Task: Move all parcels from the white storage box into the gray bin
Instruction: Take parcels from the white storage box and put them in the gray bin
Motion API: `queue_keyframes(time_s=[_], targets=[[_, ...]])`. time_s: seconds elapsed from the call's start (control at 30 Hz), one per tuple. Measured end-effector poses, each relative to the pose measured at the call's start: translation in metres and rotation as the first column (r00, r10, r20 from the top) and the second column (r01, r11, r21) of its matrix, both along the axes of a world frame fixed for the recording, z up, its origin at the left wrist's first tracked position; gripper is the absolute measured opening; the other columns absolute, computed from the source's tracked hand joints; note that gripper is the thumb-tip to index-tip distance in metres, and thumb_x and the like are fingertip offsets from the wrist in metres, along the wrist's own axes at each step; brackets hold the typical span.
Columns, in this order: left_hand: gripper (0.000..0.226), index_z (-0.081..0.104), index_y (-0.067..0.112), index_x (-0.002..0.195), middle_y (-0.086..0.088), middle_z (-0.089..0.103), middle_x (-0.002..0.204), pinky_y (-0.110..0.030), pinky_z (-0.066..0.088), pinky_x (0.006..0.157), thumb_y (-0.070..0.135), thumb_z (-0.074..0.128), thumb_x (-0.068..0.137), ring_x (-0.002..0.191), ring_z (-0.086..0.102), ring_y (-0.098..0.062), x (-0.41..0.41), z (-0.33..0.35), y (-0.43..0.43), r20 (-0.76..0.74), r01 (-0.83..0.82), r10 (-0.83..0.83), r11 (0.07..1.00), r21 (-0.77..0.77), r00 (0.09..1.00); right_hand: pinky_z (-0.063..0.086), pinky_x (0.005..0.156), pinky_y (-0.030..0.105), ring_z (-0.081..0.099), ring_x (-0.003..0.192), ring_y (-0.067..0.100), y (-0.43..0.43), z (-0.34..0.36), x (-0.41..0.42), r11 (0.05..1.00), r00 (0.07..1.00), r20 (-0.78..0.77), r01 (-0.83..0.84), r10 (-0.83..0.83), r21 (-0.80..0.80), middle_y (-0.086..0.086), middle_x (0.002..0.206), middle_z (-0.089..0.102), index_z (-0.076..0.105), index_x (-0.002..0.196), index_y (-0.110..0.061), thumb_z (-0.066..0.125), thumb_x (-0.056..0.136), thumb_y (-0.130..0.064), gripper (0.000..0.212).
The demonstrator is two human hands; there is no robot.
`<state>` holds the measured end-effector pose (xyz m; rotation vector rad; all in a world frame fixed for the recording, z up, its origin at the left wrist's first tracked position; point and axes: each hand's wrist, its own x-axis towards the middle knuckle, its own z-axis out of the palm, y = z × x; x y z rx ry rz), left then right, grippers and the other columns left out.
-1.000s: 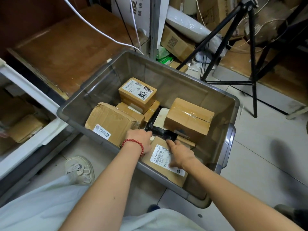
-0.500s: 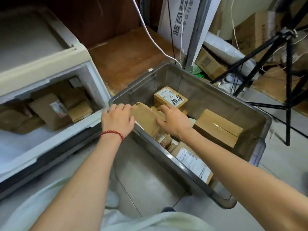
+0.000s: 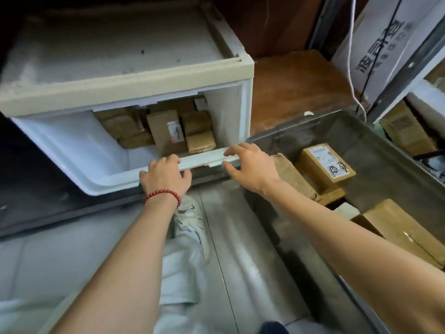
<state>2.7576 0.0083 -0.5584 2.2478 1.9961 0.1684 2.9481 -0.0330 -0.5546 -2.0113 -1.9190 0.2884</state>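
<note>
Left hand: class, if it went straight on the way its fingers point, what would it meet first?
The left hand is at the white box's front lip, so it meets that first. Past it, the next thing looks to be the upright labelled parcel, though depth is hard to judge.

Dim indoor light, dark at the upper left; motion blur softens everything, and wide-angle distortion bends the edges
</note>
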Motion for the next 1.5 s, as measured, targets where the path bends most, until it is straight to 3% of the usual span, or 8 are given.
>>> queue_keyframes(time_s=[0.3, 0.57, 0.73, 0.87, 0.97, 1.1, 1.4, 1.5], targets=[[0.046, 0.044, 0.022, 0.137, -0.005, 0.058, 0.127, -0.038, 0.04, 0.087, 0.04, 0.047, 0.095, 0.119, 0.048, -0.027, 0.012, -0.032, 0.057, -0.037, 0.004, -0.006, 0.999, -0.042, 0.999, 0.045, 0.102, 0.041, 0.047, 0.123, 0.028, 0.088, -0.034, -0.02, 0.982, 1.0, -0.016, 0.0, -0.003, -0.189, 0.01, 0.138, 0.042, 0.039, 0.139, -0.013, 0.055, 0.094, -0.039, 0.054], [0.056, 0.029, 0.021, 0.148, -0.008, 0.048, 0.142, -0.044, 0.033, 0.102, 0.041, 0.044, 0.097, 0.13, 0.04, -0.028, 0.019, -0.064, 0.102, -0.067, 0.012, -0.024, 0.986, -0.168, 0.997, 0.035, 0.108, 0.037, 0.043, 0.129, 0.031, 0.125, -0.063, -0.018, 0.915, 0.976, -0.172, 0.052, -0.131, -0.399, 0.015, 0.142, 0.042, 0.027, 0.144, -0.006, 0.063, 0.091, -0.031, 0.069], [0.054, 0.03, 0.027, 0.147, -0.004, 0.049, 0.142, -0.041, 0.035, 0.102, 0.034, 0.047, 0.096, 0.128, 0.044, -0.029, 0.031, -0.068, 0.115, 0.234, 0.024, 0.043, 0.961, -0.275, 0.971, 0.04, 0.105, 0.033, 0.049, 0.123, 0.029, 0.137, -0.061, -0.024, 0.892, 0.895, -0.366, 0.072, -0.255, -0.447, 0.013, 0.134, 0.05, 0.034, 0.14, -0.007, 0.063, 0.089, -0.023, 0.061], [0.067, 0.024, 0.02, 0.15, -0.005, 0.04, 0.147, -0.037, 0.039, 0.106, 0.02, 0.057, 0.091, 0.129, 0.045, -0.027, 0.03, -0.072, 0.111, 0.501, -0.014, 0.193, 0.941, -0.338, 0.844, 0.038, 0.109, 0.048, 0.045, 0.125, 0.031, 0.149, -0.081, -0.02, 0.899, 0.831, -0.484, 0.043, -0.274, -0.436, 0.012, 0.134, 0.051, 0.043, 0.138, -0.014, 0.064, 0.076, -0.035, 0.069], [0.075, 0.024, 0.017, 0.15, -0.011, 0.033, 0.142, -0.039, 0.04, 0.107, 0.017, 0.064, 0.087, 0.123, 0.048, -0.029, 0.023, -0.068, 0.108, 0.566, -0.036, 0.213, 0.951, -0.308, 0.797, 0.041, 0.107, 0.046, 0.048, 0.122, 0.027, 0.147, -0.073, -0.02, 0.919, 0.76, -0.592, 0.017, -0.268, -0.394, 0.006, 0.132, 0.051, 0.042, 0.139, -0.021, 0.067, 0.055, -0.049, 0.092], [0.075, 0.037, 0.022, 0.139, -0.01, 0.039, 0.132, -0.039, 0.048, 0.093, 0.015, 0.077, 0.076, 0.111, 0.054, -0.028, 0.017, -0.06, 0.084, 0.612, -0.074, 0.148, 0.987, -0.145, 0.777, 0.041, 0.095, 0.024, 0.047, 0.113, 0.014, 0.109, -0.023, -0.036, 0.92, 0.696, -0.663, -0.011, -0.275, -0.393, 0.002, 0.124, 0.046, 0.026, 0.141, -0.009, 0.065, 0.088, -0.017, 0.066], [0.062, 0.048, 0.023, 0.126, -0.001, 0.043, 0.133, -0.029, 0.043, 0.086, 0.009, 0.078, 0.074, 0.117, 0.048, -0.021, 0.005, -0.006, 0.024, 0.617, 0.034, -0.06, 0.998, 0.054, 0.785, 0.042, 0.098, 0.03, 0.045, 0.119, 0.017, 0.026, 0.009, -0.03, 0.956, 0.677, -0.714, -0.048, -0.182, -0.289, 0.004, 0.141, 0.041, 0.029, 0.14, -0.012, 0.051, 0.09, 0.003, 0.057], [0.062, 0.048, 0.023, 0.124, 0.001, 0.048, 0.128, -0.041, 0.048, 0.097, 0.003, 0.077, 0.073, 0.118, 0.049, -0.021, 0.005, 0.018, 0.004, 0.711, 0.06, -0.091, 0.996, 0.068, 0.697, 0.038, 0.108, 0.035, 0.037, 0.134, 0.022, -0.002, 0.017, -0.024, 0.961, 0.664, -0.724, -0.03, -0.186, -0.274, 0.004, 0.146, 0.037, 0.026, 0.144, -0.014, 0.055, 0.091, -0.002, 0.062]])
